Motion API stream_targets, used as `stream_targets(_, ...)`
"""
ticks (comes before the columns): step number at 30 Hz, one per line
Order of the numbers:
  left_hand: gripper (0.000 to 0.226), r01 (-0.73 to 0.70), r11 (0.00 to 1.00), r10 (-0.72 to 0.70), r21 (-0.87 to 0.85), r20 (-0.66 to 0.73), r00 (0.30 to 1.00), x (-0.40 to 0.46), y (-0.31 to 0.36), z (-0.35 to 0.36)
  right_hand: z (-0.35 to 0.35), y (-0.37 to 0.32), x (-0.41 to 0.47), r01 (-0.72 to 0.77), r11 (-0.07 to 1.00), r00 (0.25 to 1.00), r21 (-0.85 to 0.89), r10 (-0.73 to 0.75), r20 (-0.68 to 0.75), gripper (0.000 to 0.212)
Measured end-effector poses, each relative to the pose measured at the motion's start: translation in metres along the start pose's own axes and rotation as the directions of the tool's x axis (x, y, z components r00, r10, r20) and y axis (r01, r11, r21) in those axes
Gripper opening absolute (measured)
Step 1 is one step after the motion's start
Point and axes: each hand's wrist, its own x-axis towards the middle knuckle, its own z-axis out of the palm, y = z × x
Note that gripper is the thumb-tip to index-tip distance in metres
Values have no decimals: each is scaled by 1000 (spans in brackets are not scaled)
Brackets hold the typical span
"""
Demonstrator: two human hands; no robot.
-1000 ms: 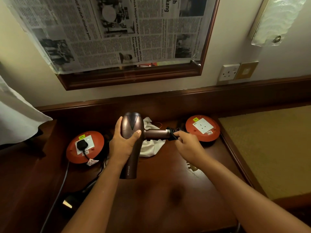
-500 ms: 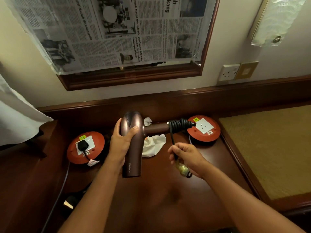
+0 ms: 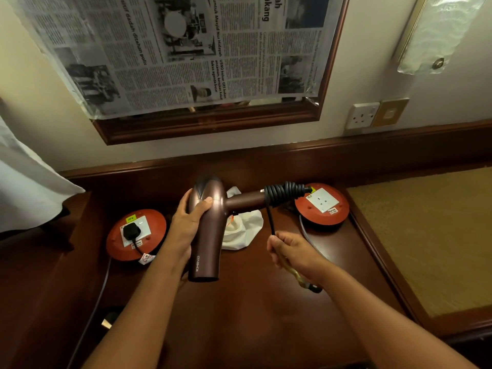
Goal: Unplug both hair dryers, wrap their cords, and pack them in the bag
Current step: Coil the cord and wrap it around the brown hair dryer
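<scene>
You are holding the brown hair dryer [image 3: 206, 230] by its barrel in your left hand [image 3: 189, 222], fingers curled round it, nozzle pointing toward you and the handle sticking out to your right. Your right hand [image 3: 288, 251] is pinching the black cord [image 3: 271, 218] just below the coils [image 3: 285, 193] already wound on the handle's end. Keep the cord taut as you are bringing it round, lay each turn snug beside the one before, and leave enough tail to tuck the plug; something is hanging under your right wrist that is probably that plug, though it is too blurred to be sure.

You are working over a dark wooden desk [image 3: 253, 310]. A white cloth bag [image 3: 243, 227] is lying behind the dryer. A red socket reel [image 3: 323, 205] with nothing plugged in is sitting at the right; another red reel [image 3: 135, 233] at the left is carrying a black plug [image 3: 130, 231], likely the second dryer's. A newspaper-covered mirror [image 3: 186, 51], a wall socket [image 3: 362, 115] and a wall lamp [image 3: 439, 33] are on the wall.
</scene>
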Motion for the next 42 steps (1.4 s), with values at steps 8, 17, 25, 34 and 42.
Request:
stream_targets(8,97,74,994,-88,84,179,980,-1,3,-12,-30,-1,20,-9,921,999,-389,-8,-42,23)
stream_targets(17,88,60,988,-102,140,310,945,-10,13,-13,-54,-31,26,62,724,998,-687,-28,60,23)
stream_targets(25,99,-66,957,-35,282,339,940,-11,12,-10,-60,-73,33,237,329,966,-914,18,257,9)
stream_targets(34,97,-215,878,83,427,306,948,-8,-8,-3,-52,-78,38,232,312,962,-921,64,264,11)
stream_targets(42,91,-232,852,210,470,99,973,-9,-44,12,-39,-58,36,-57,526,994,-849,112,3,19)
